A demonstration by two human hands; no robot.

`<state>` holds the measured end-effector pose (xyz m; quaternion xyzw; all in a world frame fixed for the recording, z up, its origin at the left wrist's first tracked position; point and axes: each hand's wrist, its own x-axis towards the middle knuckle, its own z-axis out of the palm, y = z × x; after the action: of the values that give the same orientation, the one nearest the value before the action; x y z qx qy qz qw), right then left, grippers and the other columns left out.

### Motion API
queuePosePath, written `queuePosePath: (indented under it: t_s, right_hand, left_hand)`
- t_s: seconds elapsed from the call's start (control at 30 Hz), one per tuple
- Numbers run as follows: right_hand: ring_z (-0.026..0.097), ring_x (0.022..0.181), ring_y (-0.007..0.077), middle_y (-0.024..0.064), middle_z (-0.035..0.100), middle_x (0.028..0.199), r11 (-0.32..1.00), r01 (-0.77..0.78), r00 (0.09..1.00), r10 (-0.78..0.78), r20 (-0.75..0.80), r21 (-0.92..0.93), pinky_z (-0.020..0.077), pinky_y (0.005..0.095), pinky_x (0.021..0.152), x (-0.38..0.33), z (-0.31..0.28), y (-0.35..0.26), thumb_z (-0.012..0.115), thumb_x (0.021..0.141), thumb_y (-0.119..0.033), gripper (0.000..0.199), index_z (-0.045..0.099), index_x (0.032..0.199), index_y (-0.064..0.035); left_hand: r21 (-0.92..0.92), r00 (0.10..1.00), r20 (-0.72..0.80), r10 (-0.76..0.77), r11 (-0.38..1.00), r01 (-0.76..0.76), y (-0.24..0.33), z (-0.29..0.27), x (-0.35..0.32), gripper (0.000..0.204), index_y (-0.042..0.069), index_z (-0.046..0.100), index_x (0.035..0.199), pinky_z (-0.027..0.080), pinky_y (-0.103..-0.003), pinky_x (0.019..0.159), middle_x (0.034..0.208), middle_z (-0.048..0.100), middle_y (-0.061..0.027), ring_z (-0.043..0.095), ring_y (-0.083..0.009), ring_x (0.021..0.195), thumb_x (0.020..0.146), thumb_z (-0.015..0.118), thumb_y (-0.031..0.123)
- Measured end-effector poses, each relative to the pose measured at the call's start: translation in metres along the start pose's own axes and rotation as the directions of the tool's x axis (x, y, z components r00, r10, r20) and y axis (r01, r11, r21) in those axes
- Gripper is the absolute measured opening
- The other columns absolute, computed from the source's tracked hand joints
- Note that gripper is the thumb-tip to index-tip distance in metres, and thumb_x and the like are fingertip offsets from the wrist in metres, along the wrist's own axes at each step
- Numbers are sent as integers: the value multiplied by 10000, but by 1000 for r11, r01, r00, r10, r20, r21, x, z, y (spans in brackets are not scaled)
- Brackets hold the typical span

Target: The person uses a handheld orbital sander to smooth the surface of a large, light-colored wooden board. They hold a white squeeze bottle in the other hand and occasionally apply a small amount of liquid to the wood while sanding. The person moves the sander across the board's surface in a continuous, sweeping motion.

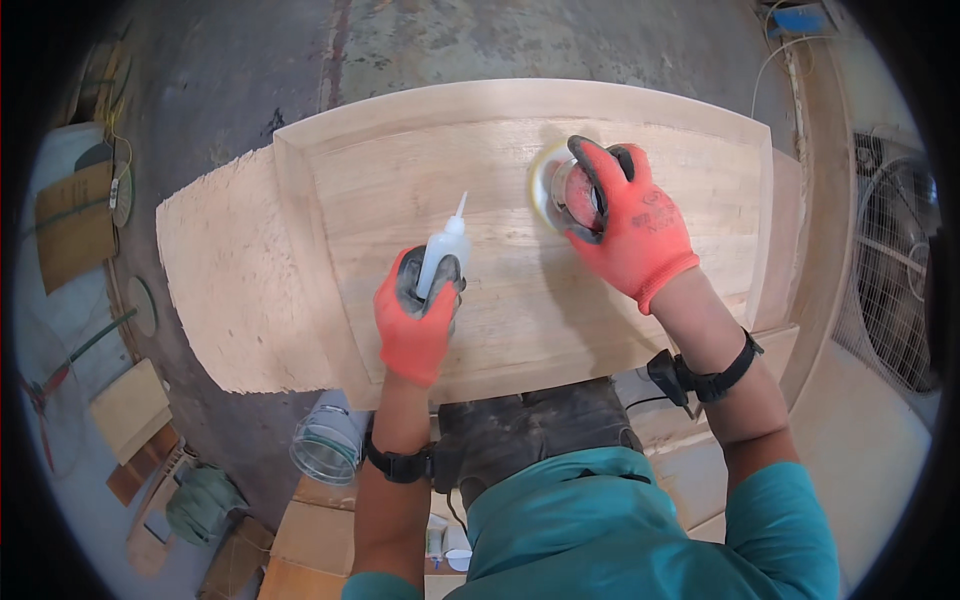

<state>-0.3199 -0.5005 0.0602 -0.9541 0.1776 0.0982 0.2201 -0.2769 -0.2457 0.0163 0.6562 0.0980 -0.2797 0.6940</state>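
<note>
My left hand (420, 310), in a red glove with dark palm and fingers, is wrapped round a small whitish squeeze bottle (443, 250). The bottle's long thin nozzle points up and away from me, over the wooden panel (420, 170). To the right, my right hand (635, 220), gloved the same way, grips a round red thing (577, 194) with a pale, yellow-rimmed disc on its left side. Whether that disc touches the panel I cannot tell. Pale wood with a raised frame makes up the panel, which lies before me.
A rough pale board (235, 280) sticks out beneath the panel's left end. Below it stands a clear-sided bucket (330, 440). A caged fan (895, 270) is at the far right. Cardboard (75, 225), wood pieces and a green cloth bundle (205, 505) lie at the left.
</note>
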Motion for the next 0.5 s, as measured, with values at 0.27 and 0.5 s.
queuePosePath:
  t_s: [0.27, 0.5]
  right_hand:
    - [679, 1063, 448, 237, 499, 1383, 1000, -15, 999, 16, -48, 8, 579, 501, 916, 11, -2, -1, 802, 825, -250, 799, 440, 1536, -201]
    - [663, 1094, 458, 221, 510, 1374, 987, -138, 974, 150, -169, 80, 580, 507, 909, -17, -12, 53, 815, 820, -234, 793, 458, 1526, -185]
  left_hand:
    - [9, 999, -12, 44, 999, -44, -6, -9, -1, 221, 12, 643, 1152, 440, -231, 588, 863, 671, -22, 565, -52, 691, 935, 674, -17]
    - [27, 999, -52, 1, 1000, 0, -6, -16, -6, 282, 22, 635, 1184, 428, -220, 582, 887, 691, -29, 562, -46, 684, 905, 629, -15]
